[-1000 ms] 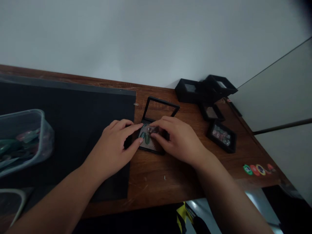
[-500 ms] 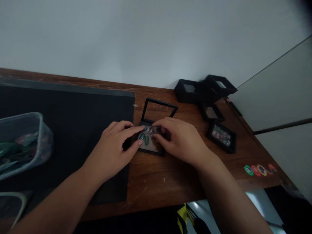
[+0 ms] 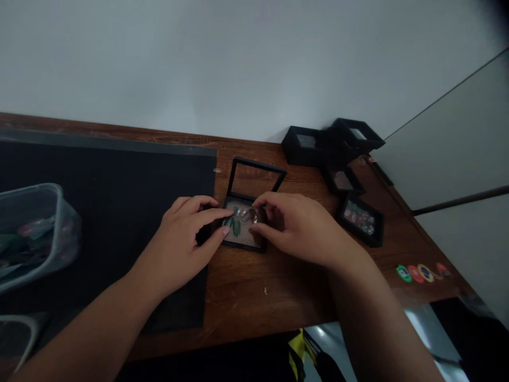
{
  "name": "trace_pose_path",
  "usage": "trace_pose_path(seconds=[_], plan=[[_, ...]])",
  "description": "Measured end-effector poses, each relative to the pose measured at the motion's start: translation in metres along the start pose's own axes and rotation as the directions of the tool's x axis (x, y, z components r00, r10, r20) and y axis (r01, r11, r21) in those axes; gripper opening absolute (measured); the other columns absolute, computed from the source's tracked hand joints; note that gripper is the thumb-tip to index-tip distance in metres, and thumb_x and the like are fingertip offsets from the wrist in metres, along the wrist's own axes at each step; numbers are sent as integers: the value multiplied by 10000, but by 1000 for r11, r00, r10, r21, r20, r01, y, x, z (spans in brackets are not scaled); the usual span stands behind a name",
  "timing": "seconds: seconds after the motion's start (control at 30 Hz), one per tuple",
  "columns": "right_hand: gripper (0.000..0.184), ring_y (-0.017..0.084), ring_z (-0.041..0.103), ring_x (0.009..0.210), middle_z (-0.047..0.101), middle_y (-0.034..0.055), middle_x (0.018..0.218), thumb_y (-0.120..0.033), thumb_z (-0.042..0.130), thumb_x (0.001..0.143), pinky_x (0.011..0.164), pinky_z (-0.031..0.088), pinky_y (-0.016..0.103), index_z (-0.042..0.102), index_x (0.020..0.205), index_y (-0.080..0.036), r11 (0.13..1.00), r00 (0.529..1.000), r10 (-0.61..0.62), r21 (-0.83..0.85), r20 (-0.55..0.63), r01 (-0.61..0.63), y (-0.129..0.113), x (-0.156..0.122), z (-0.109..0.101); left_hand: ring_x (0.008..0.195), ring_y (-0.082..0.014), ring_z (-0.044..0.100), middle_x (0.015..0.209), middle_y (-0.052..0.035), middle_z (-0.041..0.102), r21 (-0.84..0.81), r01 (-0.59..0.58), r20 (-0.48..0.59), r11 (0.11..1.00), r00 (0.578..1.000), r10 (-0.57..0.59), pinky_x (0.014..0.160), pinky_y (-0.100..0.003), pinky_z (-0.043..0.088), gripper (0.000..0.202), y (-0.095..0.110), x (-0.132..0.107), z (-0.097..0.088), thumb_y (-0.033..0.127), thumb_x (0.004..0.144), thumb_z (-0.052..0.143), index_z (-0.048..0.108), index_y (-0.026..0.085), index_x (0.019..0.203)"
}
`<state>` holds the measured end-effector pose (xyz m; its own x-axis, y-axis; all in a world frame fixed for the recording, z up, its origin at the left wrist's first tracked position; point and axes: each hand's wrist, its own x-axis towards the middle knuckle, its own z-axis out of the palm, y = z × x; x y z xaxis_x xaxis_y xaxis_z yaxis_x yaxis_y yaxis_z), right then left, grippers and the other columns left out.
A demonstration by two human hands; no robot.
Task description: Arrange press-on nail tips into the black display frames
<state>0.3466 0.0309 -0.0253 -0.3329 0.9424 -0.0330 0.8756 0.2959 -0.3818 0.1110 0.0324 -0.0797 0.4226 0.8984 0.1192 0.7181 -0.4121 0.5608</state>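
A small black-framed display case (image 3: 243, 245) lies on the wooden table with its clear-windowed lid (image 3: 258, 180) raised at the back. On its pale inner surface lie a green oval piece (image 3: 236, 228) and several glossy clear and pinkish pieces (image 3: 243, 213). At the case's left side, my left hand (image 3: 185, 233) has thumb and index finger around a blue-green glossy piece (image 3: 229, 222). From the right, my right hand (image 3: 298, 225) curls thumb and index finger around a shiny brownish piece (image 3: 260, 216), partly hidden by the fingers.
A clear plastic tub (image 3: 66, 228) of coloured pieces stands left on a black mat (image 3: 139, 180). Black cases (image 3: 304, 146) are stacked at the back right, beside a filled case (image 3: 361, 220). Round coloured tokens (image 3: 415, 273) lie near the table's right edge.
My right thumb and index finger have shifted slightly, and a brownish piece now shows between them. My left hand stays at the blue-green piece. The view has moved slightly.
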Motion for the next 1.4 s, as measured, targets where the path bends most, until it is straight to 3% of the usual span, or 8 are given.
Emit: trace_pose_path(seconds=[0.13, 0.5, 0.7, 0.97, 1.27, 1.4], plan=[[291, 158, 623, 759, 708, -15, 868, -337, 773, 801, 637, 357, 270, 682, 1063, -250, 1000, 999, 7, 4, 38, -7, 2, -1, 1, 1228, -293, 498, 1284, -44, 614, -9, 7, 1, 1000, 1000, -7, 1033, -548, 444, 322, 1, 1, 0, 456, 968, 531, 707, 368, 1222], [229, 140, 605, 706, 705, -17, 845, -379, 727, 859, 609, 318, 268, 701, 1050, -256, 1000, 998, 3, -14, -59, -4, -4, 3, 9, 1211, -289, 507, 1274, -36, 614, -11, 2, 0, 1000, 1000, -2, 1036, -545, 443, 319, 0, 0, 0, 467, 963, 534, 706, 372, 1214], [210, 129, 538, 586, 654, -30, 693, -419, 729, 845, 555, 236, 275, 715, 980, -260, 995, 994, 82, -45, -72, -85, -10, 7, 13, 1221, -288, 504, 1288, -40, 610, 3, -6, -8, 1000, 1000, 6, 1040, -543, 439, 317, -1, -1, 1, 466, 966, 541, 700, 368, 1222], [128, 123, 502, 561, 637, -26, 668, -365, 686, 850, 551, 196, 278, 686, 872, -239, 987, 989, 142, -69, -42, -144, -13, 7, 16, 1226, -292, 500, 1282, -23, 612, 0, -3, -3, 1000, 1000, 3, 1041, -539, 442, 313, -1, -1, 1, 469, 964, 540, 689, 382, 1226], [208, 128, 531, 585, 659, -30, 722, -349, 679, 857, 548, 204, 278, 682, 1049, -269, 992, 993, 100, -75, -63, -104, -11, 6, 15, 1215, -298, 505, 1272, -40, 615, -14, 8, 8, 1000, 1000, -8, 1039, -546, 435, 324, 2, 0, -2, 465, 961, 535, 700, 354, 1218], [166, 118, 536, 581, 663, -38, 708, -308, 669, 872, 550, 207, 272, 702, 1032, -280, 995, 997, 71, -71, -37, -73, -13, 6, 14, 1211, -293, 507, 1274, -32, 616, -6, 5, 3, 1000, 1000, -5, 1033, -540, 439, 318, 2, -1, -1, 459, 967, 528, 700, 360, 1215]])
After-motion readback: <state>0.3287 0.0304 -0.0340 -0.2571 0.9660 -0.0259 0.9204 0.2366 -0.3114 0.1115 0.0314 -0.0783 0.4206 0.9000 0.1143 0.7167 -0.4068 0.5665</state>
